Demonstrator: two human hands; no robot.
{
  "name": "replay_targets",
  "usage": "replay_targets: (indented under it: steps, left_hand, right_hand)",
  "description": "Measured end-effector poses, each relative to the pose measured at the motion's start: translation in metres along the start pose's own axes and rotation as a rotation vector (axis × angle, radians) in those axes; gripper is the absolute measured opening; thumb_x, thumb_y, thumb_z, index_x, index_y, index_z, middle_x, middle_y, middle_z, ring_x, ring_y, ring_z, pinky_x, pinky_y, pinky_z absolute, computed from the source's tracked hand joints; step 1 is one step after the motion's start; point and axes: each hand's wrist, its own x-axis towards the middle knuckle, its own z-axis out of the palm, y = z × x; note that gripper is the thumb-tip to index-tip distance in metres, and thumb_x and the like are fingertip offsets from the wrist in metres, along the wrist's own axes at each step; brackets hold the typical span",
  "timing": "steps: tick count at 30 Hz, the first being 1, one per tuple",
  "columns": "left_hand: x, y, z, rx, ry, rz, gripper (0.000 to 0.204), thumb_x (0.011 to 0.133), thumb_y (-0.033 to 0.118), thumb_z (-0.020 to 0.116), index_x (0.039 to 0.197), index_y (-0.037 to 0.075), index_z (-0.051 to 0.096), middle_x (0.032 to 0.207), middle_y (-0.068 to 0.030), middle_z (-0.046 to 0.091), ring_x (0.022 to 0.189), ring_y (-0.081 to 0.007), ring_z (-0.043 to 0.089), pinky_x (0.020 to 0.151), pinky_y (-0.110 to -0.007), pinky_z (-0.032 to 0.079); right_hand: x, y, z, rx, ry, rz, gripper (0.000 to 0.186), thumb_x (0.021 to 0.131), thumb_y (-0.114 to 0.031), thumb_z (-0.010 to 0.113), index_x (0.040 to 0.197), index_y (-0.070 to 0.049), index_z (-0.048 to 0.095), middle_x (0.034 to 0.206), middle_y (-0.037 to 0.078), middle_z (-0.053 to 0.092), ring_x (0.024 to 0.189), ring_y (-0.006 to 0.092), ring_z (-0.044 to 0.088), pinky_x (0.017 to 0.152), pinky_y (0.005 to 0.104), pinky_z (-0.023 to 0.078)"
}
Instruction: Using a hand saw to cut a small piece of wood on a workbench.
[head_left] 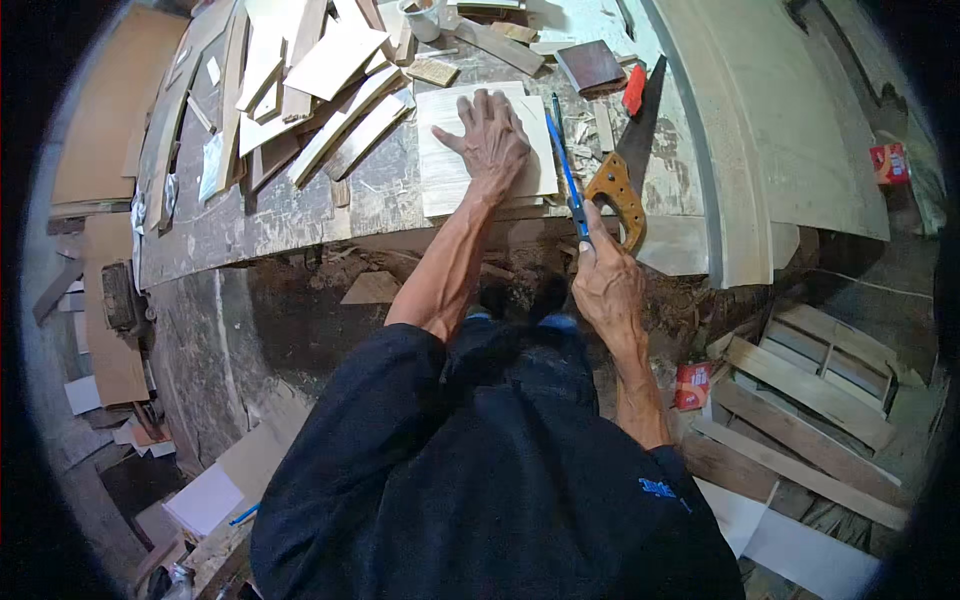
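Observation:
My left hand [485,140] lies flat with its fingers spread, pressing on a pale, thin wooden board [445,190]. Another board edge shows under it, so at least two pieces are stacked near the bench's front edge. Beside the board's right side, my right hand [608,285] is closed round the handle of a blue hacksaw [566,160], seen almost edge-on and pointing away from me. Whether its blade touches the wood is hidden. Just right of that hand lies a handsaw [618,195] with a yellow-brown wooden handle and a dark blade.
Offcuts [330,70] pile up on the left of the worn workbench [380,225]. A white cup [421,18], a dark brown block [590,68] and a red object [634,90] lie farther back. Wooden frames [810,400] and a red packet [692,386] are low on the right.

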Motion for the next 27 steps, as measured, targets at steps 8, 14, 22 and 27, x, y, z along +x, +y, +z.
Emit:
replay_targets:
  steps: [8,14,22,27]
  left_hand:
    - [0.006,-0.013,0.008,0.028,-0.099,0.172,0.065,0.074,0.028,0.069,0.136,0.024,0.049,0.146,-0.0006,0.04,0.138,-0.0337,0.03,0.1,-0.076,0.023]
    - [0.005,-0.006,-0.001,-0.124,-0.042,0.182,0.046,0.078,0.017,0.059,0.124,0.015,0.056,0.133,-0.0091,0.047,0.132,-0.037,0.034,0.106,-0.066,0.023]
    - [0.007,-0.01,0.0,-0.073,-0.051,0.221,0.057,0.074,0.016,0.065,0.13,0.016,0.054,0.137,-0.0072,0.049,0.128,-0.0374,0.04,0.104,-0.053,0.029]
    - [0.008,-0.008,0.006,-0.179,0.044,0.248,0.038,0.08,0.017,0.057,0.118,0.013,0.059,0.128,-0.0083,0.051,0.125,-0.0379,0.04,0.102,-0.055,0.03]
  right_hand:
    - [-0.004,-0.009,0.004,-0.089,-0.023,0.05,0.063,0.088,-0.013,0.053,0.148,-0.021,0.036,0.076,0.023,0.068,0.069,0.0421,0.067,0.065,0.0508,0.052]
    - [-0.012,-0.007,0.009,-0.074,-0.005,0.042,0.062,0.089,-0.014,0.053,0.148,-0.022,0.036,0.069,0.021,0.066,0.065,0.041,0.066,0.063,0.0513,0.051]
    - [-0.014,-0.004,0.02,-0.087,-0.026,0.071,0.062,0.092,-0.019,0.051,0.15,-0.025,0.031,0.071,0.023,0.066,0.065,0.0429,0.065,0.062,0.0545,0.05]
    - [-0.016,-0.002,0.023,-0.127,-0.054,0.092,0.063,0.092,-0.018,0.05,0.15,-0.028,0.029,0.074,0.023,0.067,0.068,0.0439,0.065,0.063,0.0553,0.05]
